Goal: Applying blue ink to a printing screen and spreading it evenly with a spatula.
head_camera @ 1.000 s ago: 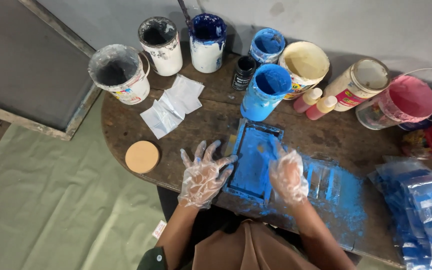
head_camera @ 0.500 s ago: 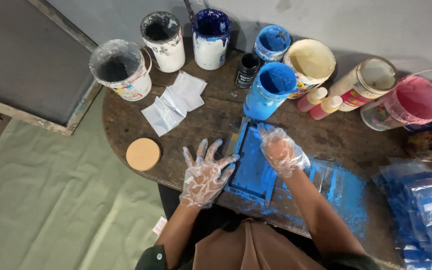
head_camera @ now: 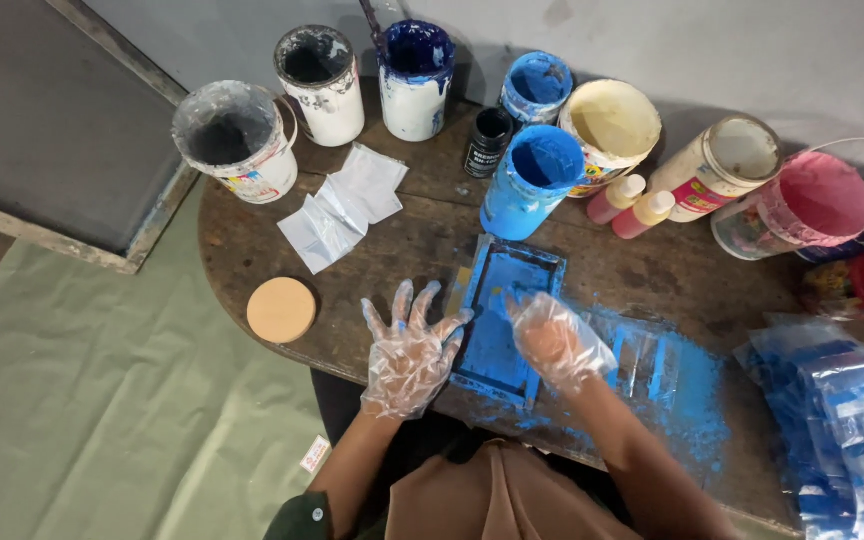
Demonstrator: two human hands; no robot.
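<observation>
The left hand (head_camera: 409, 352), in a clear plastic glove, lies spread and released, fingertips touching the left edge of the small blue-inked rectangular screen frame (head_camera: 504, 318). The right hand (head_camera: 555, 340) presses loosely curled on the frame, grasping nothing. Just beyond stands an open blue paint tub (head_camera: 532, 180); bare wooden table (head_camera: 242, 250) lies left.

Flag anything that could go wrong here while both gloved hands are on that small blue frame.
The open blue paint tub stands just behind the small blue frame; a forward push by the right hand might tip it. The left hand only braces the frame's edge, so it could slide. Wet blue paint on the table may smear the stacked blue bags.
</observation>
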